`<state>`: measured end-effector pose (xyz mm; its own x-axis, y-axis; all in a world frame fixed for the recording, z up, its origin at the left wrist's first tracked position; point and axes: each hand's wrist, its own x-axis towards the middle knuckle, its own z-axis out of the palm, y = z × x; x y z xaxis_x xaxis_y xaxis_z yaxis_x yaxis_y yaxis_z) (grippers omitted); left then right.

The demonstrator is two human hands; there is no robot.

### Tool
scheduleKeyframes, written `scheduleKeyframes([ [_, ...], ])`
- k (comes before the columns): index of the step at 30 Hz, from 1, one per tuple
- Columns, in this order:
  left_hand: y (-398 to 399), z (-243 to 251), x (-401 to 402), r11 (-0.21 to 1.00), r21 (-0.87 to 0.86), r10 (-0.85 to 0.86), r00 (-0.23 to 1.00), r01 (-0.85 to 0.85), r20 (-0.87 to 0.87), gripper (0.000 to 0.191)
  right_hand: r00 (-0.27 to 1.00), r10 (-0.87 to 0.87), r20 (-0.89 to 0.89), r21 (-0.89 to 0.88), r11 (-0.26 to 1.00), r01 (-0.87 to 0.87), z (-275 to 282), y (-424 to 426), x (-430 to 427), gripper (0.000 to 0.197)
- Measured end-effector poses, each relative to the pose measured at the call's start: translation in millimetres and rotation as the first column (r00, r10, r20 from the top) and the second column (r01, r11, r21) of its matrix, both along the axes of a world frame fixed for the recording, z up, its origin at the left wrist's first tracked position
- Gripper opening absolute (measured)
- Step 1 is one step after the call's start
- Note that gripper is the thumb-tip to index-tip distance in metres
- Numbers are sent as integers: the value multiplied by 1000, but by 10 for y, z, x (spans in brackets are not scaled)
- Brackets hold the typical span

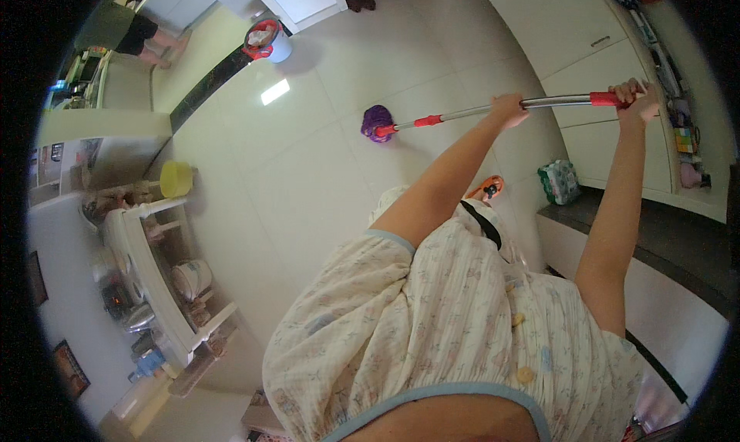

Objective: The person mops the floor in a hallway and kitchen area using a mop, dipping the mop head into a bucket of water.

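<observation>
A mop with a metal pole (468, 113) and red plastic fittings lies across the view at a slant. Its purple mop head (377, 123) rests on the pale tiled floor. My left hand (509, 110) is closed around the middle of the pole. Near the pole's upper end, my right hand (636, 100) grips the red handle (606, 98). An orange slipper (490, 188) shows on one foot, below the pole.
A lined trash bin (272, 41) stands by a dark floor strip. On the left are a yellow bucket (176, 179) and a white table (156, 280) with chairs. Cabinets (601, 83) and a plastic-wrapped pack (558, 182) stand right. Another person (130, 31) is at upper left.
</observation>
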<state>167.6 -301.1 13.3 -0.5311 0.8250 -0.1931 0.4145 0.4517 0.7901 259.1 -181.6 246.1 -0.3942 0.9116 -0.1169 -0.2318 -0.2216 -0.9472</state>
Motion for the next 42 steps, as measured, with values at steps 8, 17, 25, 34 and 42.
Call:
scheduleKeyframes([
  [8, -677, -728, -42, 996, -76, 28, 989, -39, -148, 22, 1000, 8, -3, -204, 979, -8, -932, -180, 44, 29],
  [17, -1679, -1223, -145, 958, -227, 140, 975, -177, -171, 21, 972, 224, -73, -436, 869, -234, -1582, -912, -75, 29],
  [25, -1700, -1368, 239, 932, -265, 238, 969, -249, -73, 24, 889, 402, -218, -362, 813, -456, -1862, -977, 402, 31],
  [34, -1383, -1472, 621, 814, -285, 508, 858, -507, -76, 52, 761, 588, -275, -172, 749, -640, -1510, -705, 631, 41],
  [42, -423, -983, 989, 691, 97, 721, 692, -716, -27, 23, 693, 694, -194, -39, 701, -712, -1054, -32, 905, 38],
])
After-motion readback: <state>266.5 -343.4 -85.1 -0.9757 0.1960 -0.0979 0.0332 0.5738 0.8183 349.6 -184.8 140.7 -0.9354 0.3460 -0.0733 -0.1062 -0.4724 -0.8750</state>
